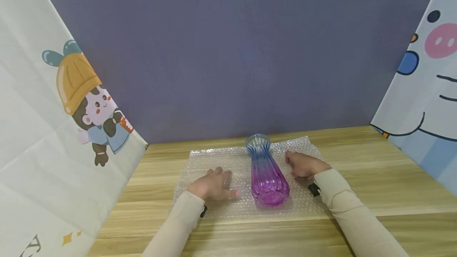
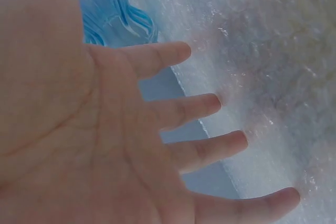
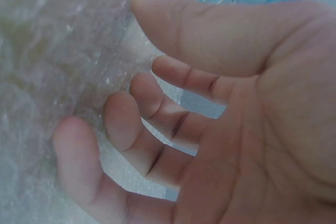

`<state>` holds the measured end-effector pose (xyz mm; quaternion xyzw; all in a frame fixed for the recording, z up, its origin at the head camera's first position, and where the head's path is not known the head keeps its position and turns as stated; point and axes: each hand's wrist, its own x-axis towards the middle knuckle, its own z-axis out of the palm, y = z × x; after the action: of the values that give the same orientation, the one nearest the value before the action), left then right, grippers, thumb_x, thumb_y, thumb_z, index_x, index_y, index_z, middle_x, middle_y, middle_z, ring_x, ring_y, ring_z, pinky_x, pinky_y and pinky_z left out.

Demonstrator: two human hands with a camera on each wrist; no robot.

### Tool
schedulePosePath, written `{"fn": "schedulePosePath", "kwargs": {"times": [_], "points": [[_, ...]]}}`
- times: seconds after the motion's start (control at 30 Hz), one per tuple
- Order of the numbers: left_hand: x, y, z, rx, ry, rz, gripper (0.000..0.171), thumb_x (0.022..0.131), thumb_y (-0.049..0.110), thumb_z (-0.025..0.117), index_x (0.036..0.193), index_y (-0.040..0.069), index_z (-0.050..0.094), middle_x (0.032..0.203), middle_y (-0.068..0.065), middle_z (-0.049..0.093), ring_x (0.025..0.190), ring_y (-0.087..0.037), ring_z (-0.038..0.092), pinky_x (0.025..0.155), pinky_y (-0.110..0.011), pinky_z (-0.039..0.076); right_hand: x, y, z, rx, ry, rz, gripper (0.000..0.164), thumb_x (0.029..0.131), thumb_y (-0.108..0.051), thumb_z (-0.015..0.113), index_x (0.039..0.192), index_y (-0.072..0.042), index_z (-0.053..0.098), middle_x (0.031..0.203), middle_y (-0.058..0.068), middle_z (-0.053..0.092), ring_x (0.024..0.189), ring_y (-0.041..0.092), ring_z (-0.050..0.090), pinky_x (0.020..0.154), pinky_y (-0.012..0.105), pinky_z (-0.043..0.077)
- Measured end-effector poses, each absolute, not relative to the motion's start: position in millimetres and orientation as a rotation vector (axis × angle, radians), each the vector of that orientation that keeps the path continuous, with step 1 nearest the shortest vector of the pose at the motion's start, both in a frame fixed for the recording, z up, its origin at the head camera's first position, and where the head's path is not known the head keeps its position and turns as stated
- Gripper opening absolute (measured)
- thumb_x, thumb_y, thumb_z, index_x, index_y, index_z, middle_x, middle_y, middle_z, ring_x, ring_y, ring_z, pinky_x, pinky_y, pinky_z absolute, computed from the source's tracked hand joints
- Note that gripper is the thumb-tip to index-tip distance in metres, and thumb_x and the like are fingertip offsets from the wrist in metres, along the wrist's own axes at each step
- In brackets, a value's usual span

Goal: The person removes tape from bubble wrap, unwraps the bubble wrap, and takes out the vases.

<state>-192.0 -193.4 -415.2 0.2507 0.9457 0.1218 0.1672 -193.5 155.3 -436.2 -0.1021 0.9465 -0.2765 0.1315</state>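
The table bears bubble wrap, left grip and right grip released; only the head view shows the vase whole.

A glossy, transparent, ribbed vase, glass-like in look, is set on bumpy, shiny plastic bubble wrap, which is spread near the far edge of the smooth, wood-grained counter. Along that edge a matt, cloth-like panel is seen, and by the left edge a matt, lightly creased sheet. The sleeves are made of matt, wrinkled cloth.
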Motion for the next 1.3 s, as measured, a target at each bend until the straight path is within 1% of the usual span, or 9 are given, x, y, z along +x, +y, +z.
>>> {"fn": "schedulePosePath", "kwargs": {"times": [0.17,0.3,0.4,0.53,0.6,0.73,0.77,1.0,1.3], "points": [[-193.6,-193.4,-417.3,0.700,2.718,0.311,0.093,0.084,0.066,0.071,0.158,0.018,0.039,0.167,-0.023,0.027,0.150,-0.055,0.025,0.115,-0.074,0.032,-193.6,155.3,-434.8,-0.300,2.750,-0.792,0.044,0.081,0.007,0.069,0.119,-0.002,0.049,0.090,0.012,0.055,0.044,0.010,0.041,0.037,0.019,0.036],[-196.5,-193.0,-420.3,0.681,2.753,0.271,0.093,0.083,0.063,0.074,0.159,0.022,0.038,0.167,-0.021,0.028,0.151,-0.052,0.026,0.112,-0.076,0.034,-192.9,154.5,-433.6,-0.306,2.762,-0.769,0.043,0.082,0.006,0.070,0.119,-0.002,0.050,0.093,0.012,0.055,0.048,0.012,0.045,0.039,0.020,0.039],[-198.8,-192.6,-421.6,0.690,2.767,0.258,0.093,0.081,0.063,0.076,0.158,0.026,0.040,0.164,-0.018,0.034,0.150,-0.051,0.029,0.107,-0.076,0.040,-192.3,154.0,-432.9,-0.316,2.778,-0.747,0.041,0.083,0.004,0.071,0.118,-0.002,0.050,0.093,0.012,0.054,0.056,0.016,0.050,0.041,0.021,0.042],[-200.7,-192.2,-422.3,0.721,2.779,0.245,0.091,0.079,0.063,0.077,0.156,0.027,0.044,0.157,-0.017,0.043,0.145,-0.050,0.037,0.099,-0.073,0.048,-191.6,154.0,-432.7,-0.324,2.778,-0.754,0.041,0.082,0.005,0.071,0.116,-0.001,0.050,0.092,0.012,0.053,0.060,0.019,0.053,0.042,0.023,0.044],[-200.9,-191.8,-422.5,0.705,2.779,0.254,0.092,0.079,0.062,0.078,0.156,0.028,0.043,0.160,-0.019,0.039,0.146,-0.052,0.035,0.101,-0.075,0.046,-191.3,153.9,-432.8,-0.326,2.774,-0.759,0.041,0.083,0.005,0.071,0.117,-0.001,0.050,0.091,0.012,0.053,0.059,0.019,0.053,0.042,0.023,0.044],[-199.8,-190.3,-422.1,0.644,2.767,0.291,0.093,0.079,0.060,0.079,0.158,0.029,0.040,0.169,-0.022,0.021,0.152,-0.054,0.023,0.108,-0.079,0.036,-191.5,154.4,-433.1,-0.336,2.782,-0.749,0.041,0.082,0.004,0.072,0.116,-0.001,0.050,0.090,0.011,0.053,0.056,0.017,0.052,0.041,0.023,0.044],[-199.5,-189.7,-421.6,0.631,2.763,0.299,0.093,0.079,0.059,0.079,0.158,0.030,0.039,0.170,-0.021,0.019,0.152,-0.054,0.022,0.109,-0.079,0.034,-191.5,154.7,-433.2,-0.341,2.783,-0.749,0.041,0.083,0.004,0.072,0.117,-0.001,0.050,0.089,0.011,0.053,0.055,0.017,0.052,0.041,0.022,0.044],[-199.1,-186.8,-416.4,0.606,2.766,0.277,0.094,0.078,0.057,0.082,0.157,0.029,0.041,0.164,-0.020,0.032,0.150,-0.054,0.027,0.106,-0.078,0.039,-191.9,155.5,-433.5,-0.354,2.768,-0.779,0.040,0.084,0.005,0.071,0.116,0.000,0.049,0.087,0.010,0.051,0.052,0.016,0.050,0.041,0.022,0.044],[-201.4,-184.6,-415.3,0.612,2.752,0.305,0.093,0.076,0.054,0.085,0.155,0.026,0.044,0.159,-0.020,0.040,0.146,-0.056,0.034,0.110,-0.075,0.038,-191.9,155.6,-435.0,-0.327,2.772,-0.782,0.040,0.084,0.004,0.072,0.116,-0.001,0.049,0.087,0.010,0.051,0.057,0.018,0.052,0.042,0.023,0.045]]}}
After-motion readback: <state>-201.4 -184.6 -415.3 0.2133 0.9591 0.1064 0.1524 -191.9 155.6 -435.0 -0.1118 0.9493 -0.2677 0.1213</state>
